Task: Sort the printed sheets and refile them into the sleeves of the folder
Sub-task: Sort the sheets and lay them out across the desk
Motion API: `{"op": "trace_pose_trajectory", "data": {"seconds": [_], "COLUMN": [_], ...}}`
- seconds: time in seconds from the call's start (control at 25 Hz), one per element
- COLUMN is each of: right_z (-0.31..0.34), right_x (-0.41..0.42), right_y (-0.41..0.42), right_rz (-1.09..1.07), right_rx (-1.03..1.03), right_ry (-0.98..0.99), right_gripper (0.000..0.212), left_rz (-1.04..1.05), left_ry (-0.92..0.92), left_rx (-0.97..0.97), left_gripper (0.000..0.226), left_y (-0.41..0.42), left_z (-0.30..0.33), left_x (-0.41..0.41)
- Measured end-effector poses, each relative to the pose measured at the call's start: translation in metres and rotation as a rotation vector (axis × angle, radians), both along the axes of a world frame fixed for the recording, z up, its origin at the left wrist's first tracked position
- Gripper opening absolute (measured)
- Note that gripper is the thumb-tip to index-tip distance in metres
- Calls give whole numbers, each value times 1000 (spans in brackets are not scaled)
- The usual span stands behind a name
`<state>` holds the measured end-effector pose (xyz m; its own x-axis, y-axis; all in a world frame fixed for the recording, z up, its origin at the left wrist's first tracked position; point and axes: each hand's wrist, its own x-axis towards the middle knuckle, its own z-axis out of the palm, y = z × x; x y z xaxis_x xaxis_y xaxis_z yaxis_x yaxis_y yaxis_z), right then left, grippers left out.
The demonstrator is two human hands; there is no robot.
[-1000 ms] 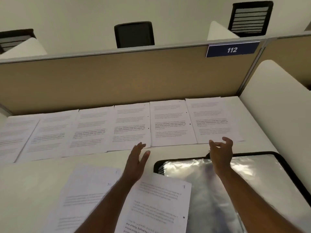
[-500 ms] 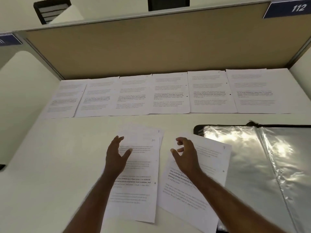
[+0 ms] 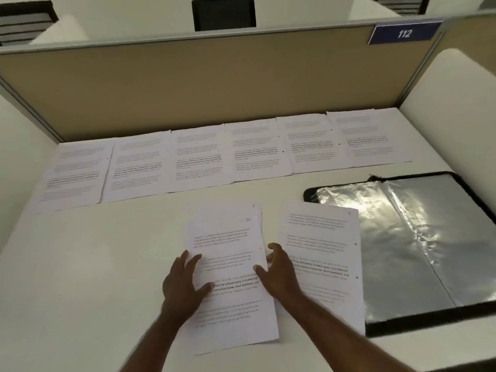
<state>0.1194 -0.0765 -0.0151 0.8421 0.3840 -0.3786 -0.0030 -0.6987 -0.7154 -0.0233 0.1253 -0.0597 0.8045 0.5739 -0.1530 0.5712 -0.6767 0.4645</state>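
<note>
Since the earlier frames both hands have dropped from mid-air onto the near stack point(image 3: 230, 277) at lower centre. The left hand point(image 3: 185, 285) lies on the stack's left edge, fingers spread flat and thumb pressing the page. The right hand point(image 3: 279, 272) is at the stack's right edge, thumb on the top page, fingers curled; whether they actually pinch the paper cannot be told. The view has also swung, so the desk number plate point(image 3: 404, 34) sits at upper right again.

That blue plate reads "112". The top page of the stack carries a handwritten "10" near its upper right corner. Bold print shows on it and on the loose sheet point(image 3: 322, 253) just to its right, with words like "slower pace" and "local traditions" partly legible; the rest is too blurred.

The loose sheet overlaps the left edge of the open folder point(image 3: 418, 237) at right, its clear sleeves shining. Six sheets point(image 3: 222, 154) lie side by side in a row across the desk point(image 3: 94, 264) along the tan partition point(image 3: 214, 81).
</note>
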Motion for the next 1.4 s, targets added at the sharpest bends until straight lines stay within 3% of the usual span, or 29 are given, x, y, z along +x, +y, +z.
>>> {"op": "trace_pose_trajectory", "data": {"seconds": [0.16,0.32,0.56,0.92,1.04,1.2,1.4], "right_z": [3,-1,-8,-10,-15,-17,-14], "right_x": [-7,-27,-43,-57,-56,-56,-50], "right_y": [-9,-12,-19,-1,-3,-9,-19], "right_rz": [-87,-67,-264,-210,-257,-325,-378], "right_rx": [4,-13,35,-43,-13,22,29], "right_ry": [50,24,49,-122,-165,-221,-299], "right_gripper": [57,30,15,26,24,24,21], "left_rz": [-11,13,27,304,362,373,359], "left_ry": [-41,-82,-115,-322,-330,-303,-263], "left_rx": [19,-5,-140,-509,-607,-602,-593], "left_gripper": [70,76,67,69,51,20,20], "left_y": [-5,-7,3,13,15,22,30], "left_z": [-7,-1,11,29,37,42,37], "left_x": [-3,-6,-9,4,2,-4,-11]}}
